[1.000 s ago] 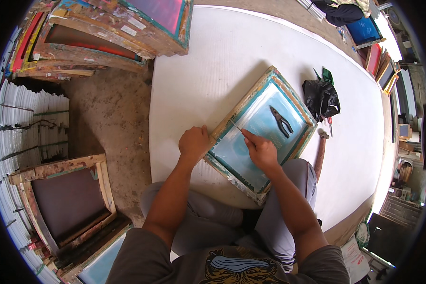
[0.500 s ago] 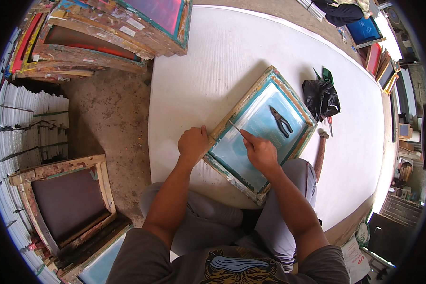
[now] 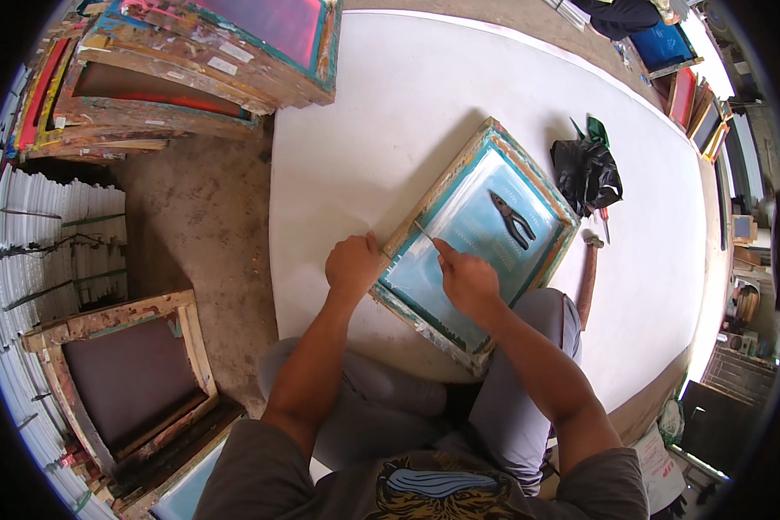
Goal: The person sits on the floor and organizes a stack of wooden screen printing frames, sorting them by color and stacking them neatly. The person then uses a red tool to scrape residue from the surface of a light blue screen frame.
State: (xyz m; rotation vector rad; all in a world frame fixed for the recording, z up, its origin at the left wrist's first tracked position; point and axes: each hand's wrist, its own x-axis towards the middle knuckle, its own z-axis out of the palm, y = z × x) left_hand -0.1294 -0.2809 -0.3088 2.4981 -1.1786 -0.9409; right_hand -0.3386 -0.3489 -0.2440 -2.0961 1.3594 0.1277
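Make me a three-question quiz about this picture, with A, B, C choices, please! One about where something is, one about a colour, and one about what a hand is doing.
1. Where do the pliers lie?
A. On the mesh inside the wooden frame
B. On the dirt floor
C. On top of the black bag

2. What colour is the mesh of the frame by the person's knees?
A. Bright red
B. Light blue-green
C. Yellow

3. What is the right hand doing?
A. Lying flat and empty
B. Lifting the hammer
C. Pinching a thin tool against the frame's inner edge

Answers:
1 A: the pliers rest on the mesh of the wooden frame.
2 B: the mesh looks pale blue-green.
3 C: the right hand grips a thin tool whose tip meets the frame, while the left hand steadies the frame's edge; the hammer lies untouched.
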